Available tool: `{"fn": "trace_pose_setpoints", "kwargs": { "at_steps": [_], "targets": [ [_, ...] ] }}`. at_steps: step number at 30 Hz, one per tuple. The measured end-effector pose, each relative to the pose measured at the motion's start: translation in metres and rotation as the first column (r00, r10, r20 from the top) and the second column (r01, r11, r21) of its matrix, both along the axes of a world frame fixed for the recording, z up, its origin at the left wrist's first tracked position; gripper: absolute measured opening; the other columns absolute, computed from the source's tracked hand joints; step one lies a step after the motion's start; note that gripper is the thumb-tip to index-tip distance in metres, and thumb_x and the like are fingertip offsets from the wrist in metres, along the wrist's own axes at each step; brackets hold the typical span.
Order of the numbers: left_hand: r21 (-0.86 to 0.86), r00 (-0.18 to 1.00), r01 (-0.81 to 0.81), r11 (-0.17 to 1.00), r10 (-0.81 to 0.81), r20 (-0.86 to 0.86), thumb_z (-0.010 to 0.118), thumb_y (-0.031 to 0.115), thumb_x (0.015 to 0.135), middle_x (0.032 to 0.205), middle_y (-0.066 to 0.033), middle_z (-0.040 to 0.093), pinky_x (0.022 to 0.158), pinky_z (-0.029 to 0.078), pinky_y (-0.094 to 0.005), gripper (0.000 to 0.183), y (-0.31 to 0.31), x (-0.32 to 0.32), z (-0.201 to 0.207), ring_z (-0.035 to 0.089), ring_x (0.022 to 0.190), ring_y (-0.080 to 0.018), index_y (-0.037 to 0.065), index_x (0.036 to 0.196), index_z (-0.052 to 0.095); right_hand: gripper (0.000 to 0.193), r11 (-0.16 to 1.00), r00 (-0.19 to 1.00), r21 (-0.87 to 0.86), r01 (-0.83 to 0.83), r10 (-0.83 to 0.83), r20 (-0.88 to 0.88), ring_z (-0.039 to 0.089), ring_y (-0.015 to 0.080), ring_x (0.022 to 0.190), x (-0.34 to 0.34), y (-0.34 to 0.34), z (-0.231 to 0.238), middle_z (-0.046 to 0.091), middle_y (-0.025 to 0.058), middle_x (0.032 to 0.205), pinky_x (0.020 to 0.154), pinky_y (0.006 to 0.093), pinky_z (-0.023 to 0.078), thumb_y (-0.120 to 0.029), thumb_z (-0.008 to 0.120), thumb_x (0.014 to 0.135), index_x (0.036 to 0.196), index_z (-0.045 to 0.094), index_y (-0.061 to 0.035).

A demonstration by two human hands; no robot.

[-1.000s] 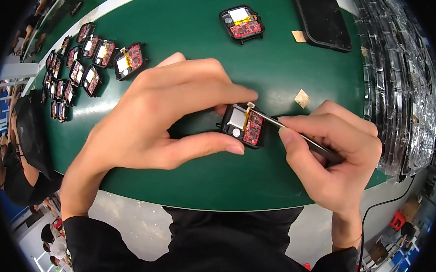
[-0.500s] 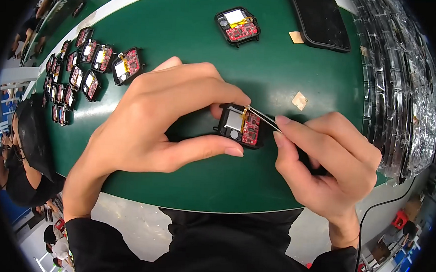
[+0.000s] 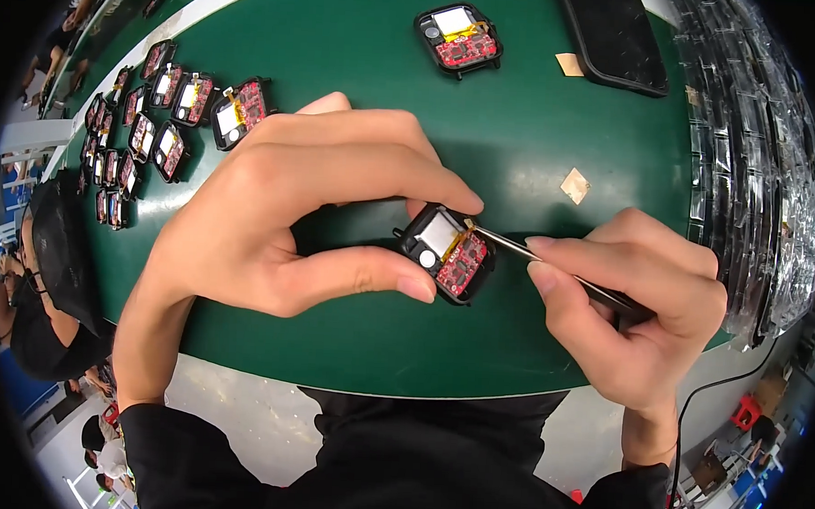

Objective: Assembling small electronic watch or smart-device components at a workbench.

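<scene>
Between the thumb and fingers of my left hand (image 3: 291, 204) sits a small open black device case (image 3: 461, 293), tilted on the green table. Inside it show a silver battery (image 3: 438, 232), a red circuit board (image 3: 464, 262), a round pale disc (image 3: 426, 257) and a strip of yellow tape. My right hand (image 3: 633, 301) pinches a pair of metal tweezers (image 3: 510, 244). The tweezers' tips meet the case's upper right corner, at a small gold connector (image 3: 470, 224). Whether the tips grip the connector I cannot tell.
A similar open case (image 3: 458, 40) lies at the far middle, and several more (image 3: 192, 98) are grouped at the left. A black tray-like object (image 3: 617, 41), two small tan squares (image 3: 575, 185) and stacked clear plastic trays (image 3: 747, 178) occupy the right side.
The case has turned clockwise in my left hand and sits slightly lower. My right hand has shifted a little right and down, with the tweezers' tips still at the case's corner.
</scene>
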State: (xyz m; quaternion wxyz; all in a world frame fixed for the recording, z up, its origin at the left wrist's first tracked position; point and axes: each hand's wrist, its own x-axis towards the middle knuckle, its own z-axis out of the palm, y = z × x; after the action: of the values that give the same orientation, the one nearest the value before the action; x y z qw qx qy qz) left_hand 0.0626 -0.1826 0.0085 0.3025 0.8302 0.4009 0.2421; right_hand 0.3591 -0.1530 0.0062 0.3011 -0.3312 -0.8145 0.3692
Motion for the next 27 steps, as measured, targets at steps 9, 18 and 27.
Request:
{"fn": "trace_pose_setpoints", "kwargs": {
  "at_steps": [9,18,27],
  "targets": [
    [0.016,1.000,0.002,1.000,-0.002,0.006,0.094,0.041,0.080,0.100,-0.0119,0.080,0.081,0.045,-0.0362,0.058,-0.001,0.002,-0.002,0.072,0.088,-0.0261,-0.002,0.117,0.082,0.022,0.999,0.999,0.041,-0.004,0.003,0.034,0.054,0.0071,0.055,-0.002,-0.003,0.001,0.071,0.0054,0.073,0.051,0.0243,0.036,0.008,0.084,0.077,0.098,0.086,0.0022],
    [0.095,0.997,0.034,0.995,-0.040,0.062,0.095,0.041,0.078,0.094,-0.0081,0.080,0.073,0.040,-0.0365,0.053,0.000,0.003,-0.008,0.070,0.081,-0.0239,0.002,0.112,0.083,0.023,0.997,1.000,0.079,-0.006,0.007,-0.011,0.053,0.0070,0.054,-0.005,-0.003,-0.003,0.071,0.0061,0.073,0.051,0.0241,0.036,0.009,0.084,0.076,0.099,0.086,0.0027],
    [0.084,0.999,0.019,0.996,-0.021,0.025,0.095,0.041,0.077,0.093,-0.0070,0.078,0.072,0.038,-0.0355,0.054,0.000,0.003,-0.003,0.069,0.080,-0.0222,0.002,0.112,0.082,0.024,0.990,0.999,0.143,0.004,0.001,-0.037,0.048,0.0039,0.050,-0.005,-0.005,-0.008,0.067,0.0029,0.069,0.047,0.0231,0.031,0.010,0.084,0.076,0.099,0.087,0.0010]
  ]
}}
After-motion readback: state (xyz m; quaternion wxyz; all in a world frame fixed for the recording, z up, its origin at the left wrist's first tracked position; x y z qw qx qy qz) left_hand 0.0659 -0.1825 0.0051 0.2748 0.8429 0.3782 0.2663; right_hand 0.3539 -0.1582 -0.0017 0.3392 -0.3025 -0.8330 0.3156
